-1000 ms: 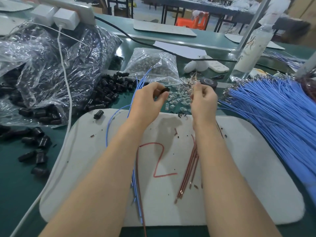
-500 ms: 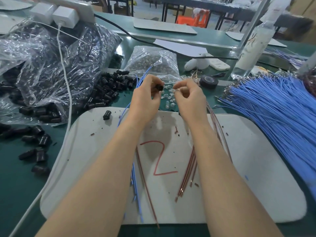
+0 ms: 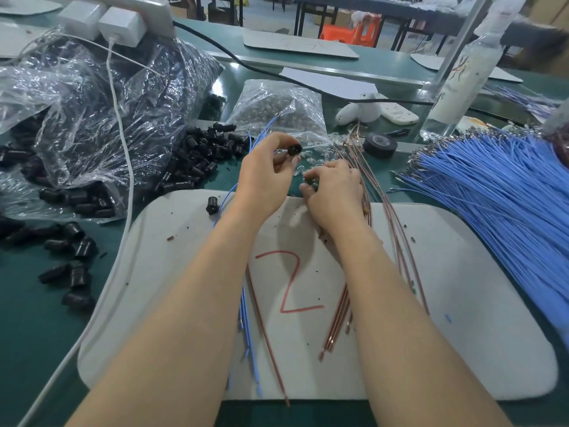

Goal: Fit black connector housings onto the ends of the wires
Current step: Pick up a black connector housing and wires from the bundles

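Your left hand (image 3: 266, 167) pinches a black housing (image 3: 294, 149) above the mat's (image 3: 462, 272) far edge; hold its opening toward your right hand (image 3: 334, 192), whose curled fingers rest among the clear parts (image 3: 317, 160), whether gripping anything I cannot tell.

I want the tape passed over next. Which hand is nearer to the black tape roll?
Right. The right hand is just left of the black tape roll and closer to the person. The left hand, pinching a black connector housing, is farther left.
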Tool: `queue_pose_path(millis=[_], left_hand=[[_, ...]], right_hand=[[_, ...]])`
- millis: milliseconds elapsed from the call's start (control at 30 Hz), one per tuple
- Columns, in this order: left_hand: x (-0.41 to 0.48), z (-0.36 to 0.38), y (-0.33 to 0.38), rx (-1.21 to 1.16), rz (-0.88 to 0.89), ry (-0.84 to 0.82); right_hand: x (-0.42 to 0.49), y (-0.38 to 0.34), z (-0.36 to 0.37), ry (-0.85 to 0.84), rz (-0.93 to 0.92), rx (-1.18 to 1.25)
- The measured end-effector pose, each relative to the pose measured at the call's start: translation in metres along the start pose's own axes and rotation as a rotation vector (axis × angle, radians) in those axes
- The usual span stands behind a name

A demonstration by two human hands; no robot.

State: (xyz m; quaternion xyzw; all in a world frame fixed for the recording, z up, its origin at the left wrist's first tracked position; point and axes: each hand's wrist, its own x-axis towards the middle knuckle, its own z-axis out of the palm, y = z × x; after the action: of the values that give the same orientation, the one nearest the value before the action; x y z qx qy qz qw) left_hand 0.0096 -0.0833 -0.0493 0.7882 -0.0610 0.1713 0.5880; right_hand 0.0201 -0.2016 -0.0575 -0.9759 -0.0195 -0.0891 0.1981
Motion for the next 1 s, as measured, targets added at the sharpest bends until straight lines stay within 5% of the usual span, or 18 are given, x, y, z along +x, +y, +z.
queue_pose_path(millis=[133, 267, 333, 1000], left_hand=[[0.0, -0.001, 0.0, 0.003, -0.005, 0.003], [0.0, 0.0, 0.0, 0.026, -0.016, -0.008], [0.001, 0.0, 0.001, 0.021, -0.025, -0.014], [-0.002, 0.001, 0.003, 0.187, 0.083, -0.018]], right_hand=[[0.0, -0.001, -0.004, 0.133, -0.028, 0.19], [-0.005, -0.008, -0.021, 0.273, -0.056, 0.859], [-0.005, -0.01, -0.027, 0.278, -0.082, 0.982], [-0.008, -0.013, -0.024, 0.402, -0.191, 0.703]])
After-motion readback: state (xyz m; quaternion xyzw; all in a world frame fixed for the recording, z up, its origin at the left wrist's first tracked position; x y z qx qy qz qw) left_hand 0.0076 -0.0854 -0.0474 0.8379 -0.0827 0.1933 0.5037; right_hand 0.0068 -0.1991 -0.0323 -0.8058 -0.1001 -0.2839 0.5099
